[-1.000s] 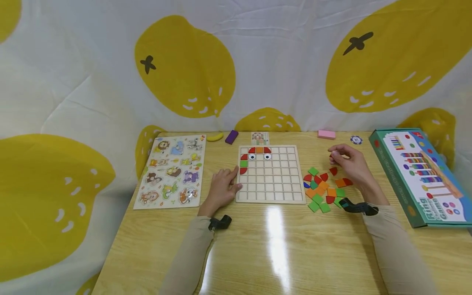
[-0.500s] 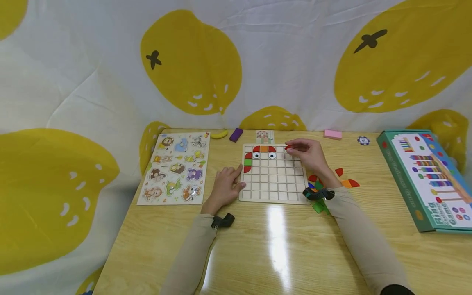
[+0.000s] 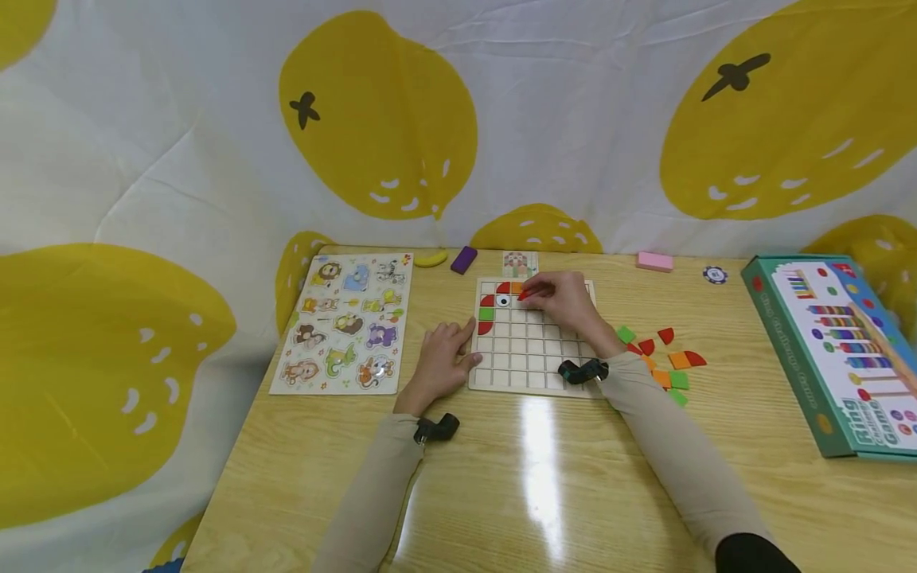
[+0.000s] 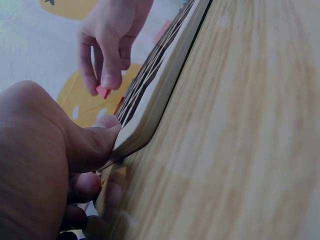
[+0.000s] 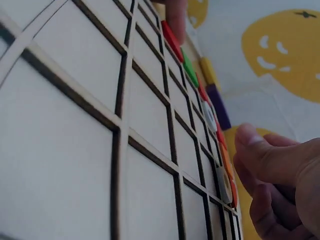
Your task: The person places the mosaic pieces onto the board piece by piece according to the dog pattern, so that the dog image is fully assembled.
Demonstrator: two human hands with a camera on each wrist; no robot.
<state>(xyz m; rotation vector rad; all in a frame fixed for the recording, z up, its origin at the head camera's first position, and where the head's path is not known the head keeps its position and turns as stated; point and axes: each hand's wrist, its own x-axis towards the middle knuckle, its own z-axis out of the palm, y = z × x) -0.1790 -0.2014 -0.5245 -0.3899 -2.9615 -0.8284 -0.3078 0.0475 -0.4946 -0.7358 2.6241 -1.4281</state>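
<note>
My right hand (image 3: 562,301) pinches a small red tile (image 4: 103,92) between thumb and fingertips, over the top rows of a wooden grid board (image 3: 516,362). My left hand (image 3: 438,362) rests at the board's left edge, index finger and thumb touching it. In the left wrist view the thumb tip lies against the board's side. Red rounded tiles, a green square tile (image 3: 486,314), an orange tile (image 3: 517,288) and a round eye tile (image 3: 503,301) sit in the upper left cells. A second eye tile (image 5: 225,185), hidden by my right hand in the head view, shows in the right wrist view.
Loose red, green and orange tiles (image 3: 679,360) lie right of the board, partly behind my right sleeve. A picture card (image 3: 519,263) lies beyond the board. Around are an animal puzzle (image 3: 342,322), purple block (image 3: 463,259), toy banana (image 3: 431,259), pink block (image 3: 655,261), chip (image 3: 715,274) and game box (image 3: 834,350).
My right hand has moved left from beside the loose tiles to above the board's top rows, carrying the red tile. My left hand stays at the board's edge. The head view has shifted slightly.
</note>
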